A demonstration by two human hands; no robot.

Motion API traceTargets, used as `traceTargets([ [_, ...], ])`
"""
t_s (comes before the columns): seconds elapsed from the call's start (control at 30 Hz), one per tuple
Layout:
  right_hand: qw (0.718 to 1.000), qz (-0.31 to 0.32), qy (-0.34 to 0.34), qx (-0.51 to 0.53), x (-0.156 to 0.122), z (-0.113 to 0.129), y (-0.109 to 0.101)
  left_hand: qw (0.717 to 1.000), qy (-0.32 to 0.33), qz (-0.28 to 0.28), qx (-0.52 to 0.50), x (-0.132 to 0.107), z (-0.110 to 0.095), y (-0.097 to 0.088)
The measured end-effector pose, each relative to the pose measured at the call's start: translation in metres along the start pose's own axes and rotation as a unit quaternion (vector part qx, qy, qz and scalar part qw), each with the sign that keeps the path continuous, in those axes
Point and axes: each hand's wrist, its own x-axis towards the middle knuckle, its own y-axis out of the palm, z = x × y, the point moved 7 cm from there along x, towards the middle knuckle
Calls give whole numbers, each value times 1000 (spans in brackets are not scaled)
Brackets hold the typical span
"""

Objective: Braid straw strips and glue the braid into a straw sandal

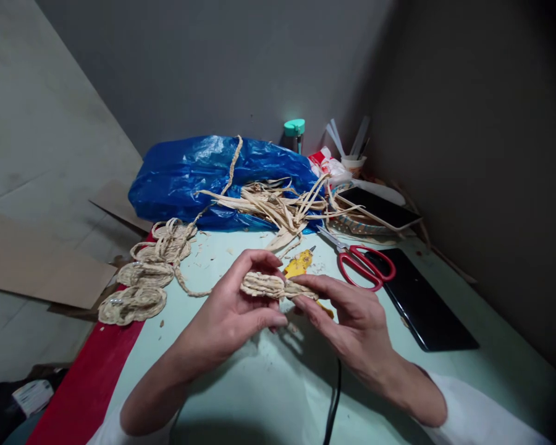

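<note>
A small coil of braided straw cord (263, 285) is held above the table between my two hands. My left hand (241, 303) curls around its left end, with the fingers behind and the thumb below. At the right end, my right hand (340, 306) pinches the cord between thumb and fingers. A yellow hot glue gun (298, 264) lies just behind the hands, partly covered by them. From the left side a loose length of braid (192, 292) runs along the table toward my left hand.
Finished-looking braided coils (132, 304) sit at the left edge. Behind, a blue plastic bag (176, 179) spills dry straw strips (278, 207). Red-handled scissors (364, 266), a black tablet-like slab (429, 303) and a tablet (380, 207) lie right. A black cable (334, 402) runs toward me.
</note>
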Motion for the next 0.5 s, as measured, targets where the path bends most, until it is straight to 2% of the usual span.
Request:
traceTargets([
  [0.13,998,23,55,26,1,-7,1,995,48,-17,83,-1,-5,-7],
  [0.23,991,39,114,63,1,-15,1,988,76,-54,122,0,-8,-12],
  [0.37,966,53,195,159,1,-24,2,970,156,-103,155,-1,-20,-16],
  [0.5,939,88,246,225,-1,-28,8,966,164,-100,175,-3,-20,-15],
])
